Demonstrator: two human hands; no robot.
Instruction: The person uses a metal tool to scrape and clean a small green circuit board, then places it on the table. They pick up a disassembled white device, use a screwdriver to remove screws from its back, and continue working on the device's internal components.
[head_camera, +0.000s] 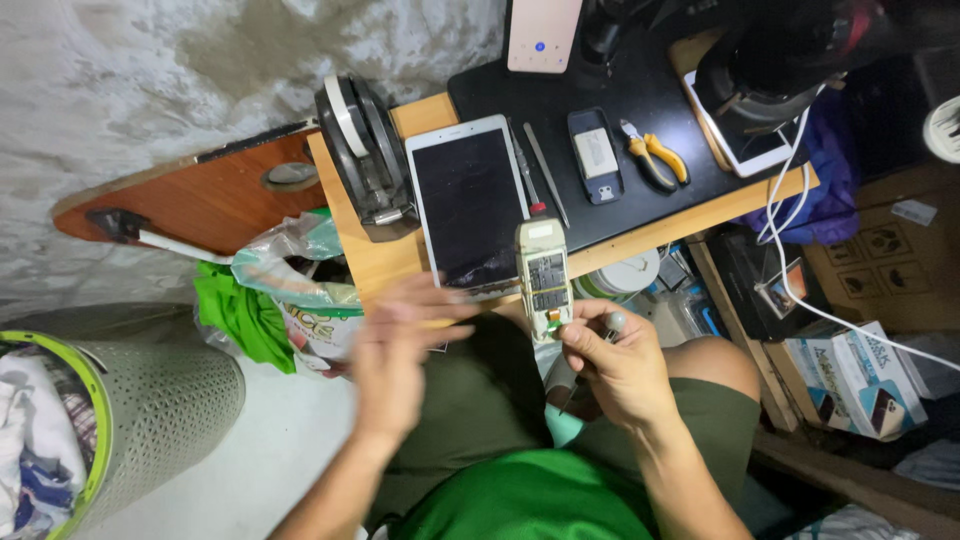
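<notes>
The tablet (468, 205) lies on the desk (375, 262), near its front edge. Left of the tablet stands a tape-roll holder (362, 155); right of it lie two thin tools (535, 178), then a small case (595, 155), then pliers (655, 158). An opened handset (543, 278) overlaps the tablet's right front corner. Behind the tablet sits a flat device (542, 35).

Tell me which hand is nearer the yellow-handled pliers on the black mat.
Right. The right hand holds the opened handset below the pliers; the left hand, blurred, is farther away, below the tablet.
</notes>
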